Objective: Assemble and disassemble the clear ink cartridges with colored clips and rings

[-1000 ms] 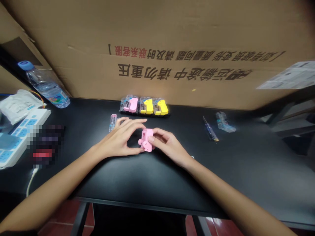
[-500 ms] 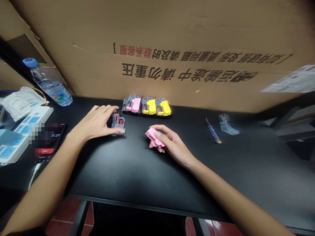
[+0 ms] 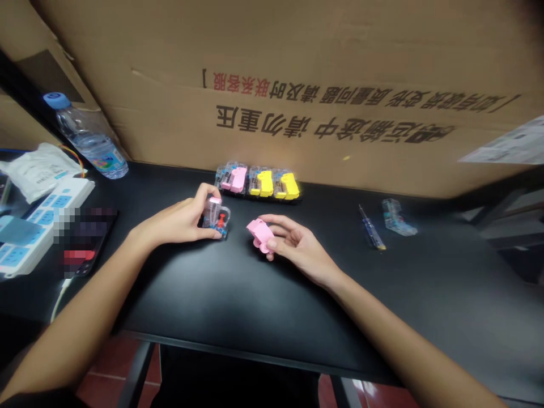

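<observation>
Your forearms reach across the near edge of the black table (image 3: 255, 306). Your right hand (image 3: 293, 246) lies palm up, fingers and thumb closed on a pink plastic part (image 3: 260, 232) just off the table top. Your left hand (image 3: 178, 222) pinches a clear piece (image 3: 216, 215) with red and blue bits inside, stood upright; whether it rests on the table or hangs just above it cannot be told. The hands are apart, and the two pieces are near each other but not touching.

The step looks to be the bringing together of the clear piece and the pink part. A next move would call for turning the two to match before they meet.

To your left lie a phone (image 3: 85, 241) and a power strip (image 3: 42, 218); to the right are a small screwdriver (image 3: 373, 228) and another clear piece (image 3: 397, 218). Beyond the hands, a row of pink and yellow packs (image 3: 259, 182) sits against a cardboard box (image 3: 297, 85).

Half a second ago your left hand lay flat over the clear piece, farther left; now it has it upright and closer to the pink part.
</observation>
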`<state>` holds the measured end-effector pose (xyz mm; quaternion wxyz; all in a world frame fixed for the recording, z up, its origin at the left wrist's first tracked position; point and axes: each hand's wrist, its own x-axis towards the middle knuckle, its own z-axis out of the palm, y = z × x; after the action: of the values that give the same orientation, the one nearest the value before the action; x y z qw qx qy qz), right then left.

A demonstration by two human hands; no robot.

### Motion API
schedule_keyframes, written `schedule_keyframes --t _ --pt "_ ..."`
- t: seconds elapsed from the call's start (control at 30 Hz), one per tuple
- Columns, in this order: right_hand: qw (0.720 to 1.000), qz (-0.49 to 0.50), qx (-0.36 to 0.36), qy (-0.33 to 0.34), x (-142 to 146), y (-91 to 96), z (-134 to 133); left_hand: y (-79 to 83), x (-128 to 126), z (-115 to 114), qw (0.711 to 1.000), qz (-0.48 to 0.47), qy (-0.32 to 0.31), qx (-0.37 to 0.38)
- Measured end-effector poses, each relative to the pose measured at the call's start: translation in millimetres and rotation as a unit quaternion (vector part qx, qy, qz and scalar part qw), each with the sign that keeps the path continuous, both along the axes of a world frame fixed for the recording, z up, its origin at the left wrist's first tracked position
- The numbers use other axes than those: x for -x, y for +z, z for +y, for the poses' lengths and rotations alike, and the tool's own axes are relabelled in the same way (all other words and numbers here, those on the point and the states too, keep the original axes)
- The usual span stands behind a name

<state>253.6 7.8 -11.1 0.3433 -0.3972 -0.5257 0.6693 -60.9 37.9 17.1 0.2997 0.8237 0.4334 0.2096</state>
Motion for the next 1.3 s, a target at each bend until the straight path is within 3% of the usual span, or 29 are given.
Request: schedule_keyframes --t 0.2,0.37,0.6,0.83,1.0,1.3 --pt "0.999 0.041 0.031 -0.012 -0.8 0.3 1.0 -11.5 -24.8 -8.3 0.995 -0.08 -0.045 0.036" --pt "0.987 0.122 0.092 -0.043 -4.5 -0.8 4.4 -18.3 -44.5 -18.0 0.995 -0.064 -0.067 0.022" --pt "0.984 0.123 0.114 -0.061 -5.2 1.8 5.2 -30.1 -49.8 -20.2 0.994 -0.091 -0.064 0.003" --pt "0.994 0.061 0.023 -0.09 -9.0 7.9 5.1 -36.4 -50.4 -18.9 0.994 -0.087 -0.038 -0.051" --pt "0.991 0.005 -0.047 -0.126 -11.3 2.3 9.4 -41.8 -53.8 -18.2 0.985 -0.151 -0.037 -0.075" --pt "0.986 -0.091 -0.107 -0.086 0.1 -2.0 -0.6 -45.2 -54.9 -17.7 0.98 -0.186 -0.055 -0.04"
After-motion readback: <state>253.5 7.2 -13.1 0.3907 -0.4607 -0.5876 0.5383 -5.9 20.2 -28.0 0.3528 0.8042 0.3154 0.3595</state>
